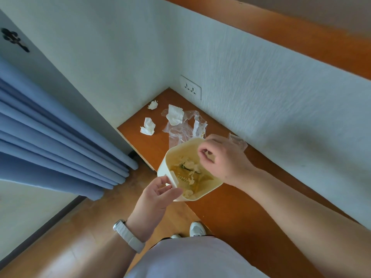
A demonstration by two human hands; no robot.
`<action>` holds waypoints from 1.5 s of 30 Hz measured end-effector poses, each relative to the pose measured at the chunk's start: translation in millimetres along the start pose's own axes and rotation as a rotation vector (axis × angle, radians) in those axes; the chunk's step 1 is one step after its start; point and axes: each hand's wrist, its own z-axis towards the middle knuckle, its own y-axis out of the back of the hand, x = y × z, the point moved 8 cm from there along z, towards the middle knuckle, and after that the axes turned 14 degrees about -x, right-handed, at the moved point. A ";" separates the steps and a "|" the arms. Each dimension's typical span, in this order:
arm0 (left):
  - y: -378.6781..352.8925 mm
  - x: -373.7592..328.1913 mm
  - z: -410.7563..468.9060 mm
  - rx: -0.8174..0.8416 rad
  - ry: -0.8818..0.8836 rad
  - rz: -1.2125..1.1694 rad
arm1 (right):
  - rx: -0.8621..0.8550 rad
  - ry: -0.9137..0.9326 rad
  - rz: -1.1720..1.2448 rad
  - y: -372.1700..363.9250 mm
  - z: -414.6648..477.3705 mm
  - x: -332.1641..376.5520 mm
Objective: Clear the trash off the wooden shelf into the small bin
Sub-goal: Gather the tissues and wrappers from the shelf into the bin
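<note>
My left hand (156, 195) grips the handle of the small cream bin (180, 146) and holds it at the front edge of the wooden shelf (241, 197). Tissues and wrappers (188, 171) lie inside the bin. My right hand (222, 159) hovers over the bin's mouth, fingers curled down and apart, with nothing visible in them. Three crumpled white tissues lie on the shelf: a small one (153, 104) in the corner, one (148, 126) near the front edge, and a larger one (175, 114) on clear plastic wrap (180, 131). A torn white wrapper (199, 127) sits beside it. More clear plastic (237, 141) shows behind my right hand.
White textured walls close the shelf at its back and left end, with a wall socket (190, 87) just above the corner. A blue curtain (50, 127) hangs to the left. Below is wooden floor (80, 227), where my white shoes (197, 228) show.
</note>
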 end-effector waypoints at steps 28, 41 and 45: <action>0.7 7.9 7.5 -0.045 0.047 -0.038 | 0.394 -0.368 -0.520 -41.6 -69.0 -197.8; -5.2 9.1 14.0 -0.083 0.072 0.002 | 0.248 -0.409 -0.517 -52.4 -59.3 -219.2; -9.9 6.5 15.7 -0.078 0.070 0.012 | 0.204 -0.353 -0.542 -42.8 -59.8 -212.5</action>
